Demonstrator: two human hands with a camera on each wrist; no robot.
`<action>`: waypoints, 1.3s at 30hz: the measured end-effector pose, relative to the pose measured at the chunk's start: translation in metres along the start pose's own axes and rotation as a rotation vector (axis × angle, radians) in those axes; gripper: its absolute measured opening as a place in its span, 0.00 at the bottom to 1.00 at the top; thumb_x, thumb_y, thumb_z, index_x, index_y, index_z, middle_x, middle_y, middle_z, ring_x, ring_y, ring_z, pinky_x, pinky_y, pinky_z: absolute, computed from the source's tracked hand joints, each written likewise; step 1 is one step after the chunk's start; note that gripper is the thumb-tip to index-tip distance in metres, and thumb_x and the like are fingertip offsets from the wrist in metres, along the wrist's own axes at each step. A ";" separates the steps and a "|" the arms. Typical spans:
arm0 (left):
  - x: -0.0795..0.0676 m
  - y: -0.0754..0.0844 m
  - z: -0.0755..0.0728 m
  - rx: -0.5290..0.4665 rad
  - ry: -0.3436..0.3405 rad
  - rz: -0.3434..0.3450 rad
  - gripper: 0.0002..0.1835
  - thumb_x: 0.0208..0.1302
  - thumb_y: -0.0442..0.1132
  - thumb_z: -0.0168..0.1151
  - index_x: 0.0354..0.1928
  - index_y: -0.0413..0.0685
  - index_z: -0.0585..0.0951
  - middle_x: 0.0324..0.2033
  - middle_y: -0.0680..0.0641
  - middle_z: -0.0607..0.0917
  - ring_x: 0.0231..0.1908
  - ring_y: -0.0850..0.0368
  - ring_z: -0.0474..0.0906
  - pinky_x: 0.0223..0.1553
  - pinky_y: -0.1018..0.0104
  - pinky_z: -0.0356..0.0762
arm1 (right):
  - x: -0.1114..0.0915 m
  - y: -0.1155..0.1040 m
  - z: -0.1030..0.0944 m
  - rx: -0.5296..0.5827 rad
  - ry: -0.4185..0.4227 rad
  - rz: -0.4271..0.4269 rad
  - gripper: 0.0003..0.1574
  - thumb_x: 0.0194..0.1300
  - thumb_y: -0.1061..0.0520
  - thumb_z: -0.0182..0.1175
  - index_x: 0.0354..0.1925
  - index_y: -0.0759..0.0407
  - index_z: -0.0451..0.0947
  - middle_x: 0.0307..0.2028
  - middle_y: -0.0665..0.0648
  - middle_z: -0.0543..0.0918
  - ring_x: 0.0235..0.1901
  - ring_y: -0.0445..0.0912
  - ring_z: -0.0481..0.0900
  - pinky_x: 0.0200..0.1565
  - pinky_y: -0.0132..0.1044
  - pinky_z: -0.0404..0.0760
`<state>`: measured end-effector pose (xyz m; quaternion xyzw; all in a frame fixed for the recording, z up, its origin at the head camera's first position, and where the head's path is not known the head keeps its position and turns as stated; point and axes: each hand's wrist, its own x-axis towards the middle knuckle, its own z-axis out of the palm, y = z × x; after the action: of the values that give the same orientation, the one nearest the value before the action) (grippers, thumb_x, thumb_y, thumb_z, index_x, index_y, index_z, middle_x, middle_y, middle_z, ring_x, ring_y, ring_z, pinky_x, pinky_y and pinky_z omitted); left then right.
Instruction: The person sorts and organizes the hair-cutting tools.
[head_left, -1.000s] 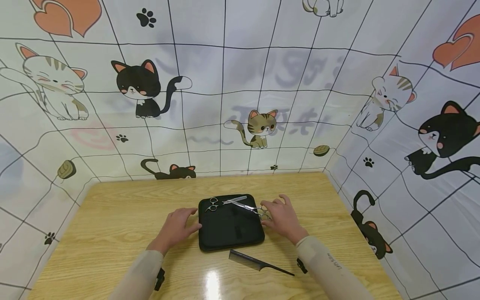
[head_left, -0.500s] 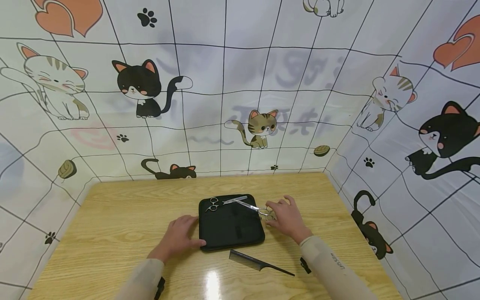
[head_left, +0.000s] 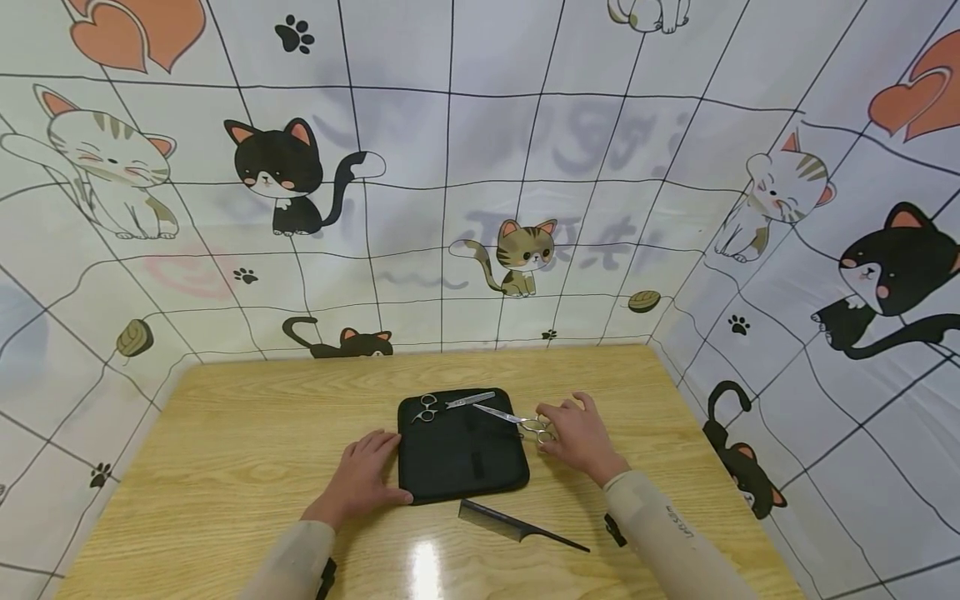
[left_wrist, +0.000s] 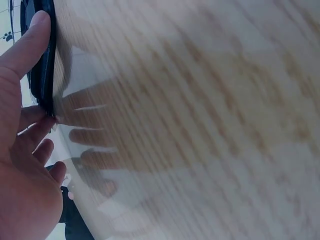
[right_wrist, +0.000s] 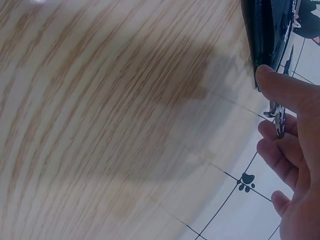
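A black zip case [head_left: 435, 458] lies flat on the table. My left hand [head_left: 363, 475] rests against its left edge, fingers extended and thumb at the near left corner. In the left wrist view that thumb [left_wrist: 35, 37] touches the case's side. Silver scissors [head_left: 501, 414] lie slantwise over the case's right edge, blades pointing left. My right hand [head_left: 577, 433] holds them by the finger rings, which also show in the right wrist view between thumb and fingers [right_wrist: 272, 152]. A second pair of scissors [head_left: 459, 403] lies across the top of the case.
A black rat-tail comb [head_left: 491, 521] lies just in front of the case, its thin tail pointing right. The wooden table [head_left: 262, 433] meets a white cat-print cloth [head_left: 420, 208] at the back and sides.
My right hand has drawn its scissors a little to the right, away from the second pair. My left hand has slid nearer along the case's left edge to the corner.
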<state>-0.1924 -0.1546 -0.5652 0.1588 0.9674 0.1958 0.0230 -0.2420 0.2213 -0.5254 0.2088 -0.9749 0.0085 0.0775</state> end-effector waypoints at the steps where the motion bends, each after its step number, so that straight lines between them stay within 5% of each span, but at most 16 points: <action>1: 0.000 0.000 0.000 0.002 -0.002 0.001 0.56 0.35 0.70 0.67 0.65 0.47 0.65 0.64 0.49 0.67 0.67 0.48 0.54 0.64 0.44 0.52 | 0.000 0.000 0.000 -0.002 -0.004 0.000 0.37 0.40 0.38 0.72 0.50 0.45 0.75 0.34 0.45 0.85 0.41 0.46 0.78 0.63 0.52 0.55; 14: 0.003 -0.002 -0.006 0.038 -0.025 0.052 0.54 0.37 0.70 0.65 0.65 0.47 0.65 0.66 0.50 0.65 0.68 0.48 0.54 0.63 0.44 0.54 | -0.001 0.006 -0.006 -0.015 -0.020 -0.032 0.38 0.41 0.39 0.72 0.51 0.46 0.74 0.39 0.45 0.84 0.42 0.47 0.78 0.62 0.53 0.56; 39: 0.005 -0.001 -0.009 0.022 -0.084 0.028 0.53 0.38 0.68 0.66 0.66 0.47 0.64 0.66 0.50 0.64 0.69 0.48 0.52 0.63 0.43 0.52 | 0.009 0.001 -0.007 -0.006 -0.047 -0.071 0.37 0.45 0.46 0.71 0.56 0.46 0.73 0.49 0.46 0.81 0.46 0.49 0.77 0.63 0.53 0.55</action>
<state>-0.1979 -0.1572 -0.5567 0.1805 0.9654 0.1785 0.0592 -0.2498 0.2189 -0.5173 0.2434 -0.9683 -0.0019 0.0555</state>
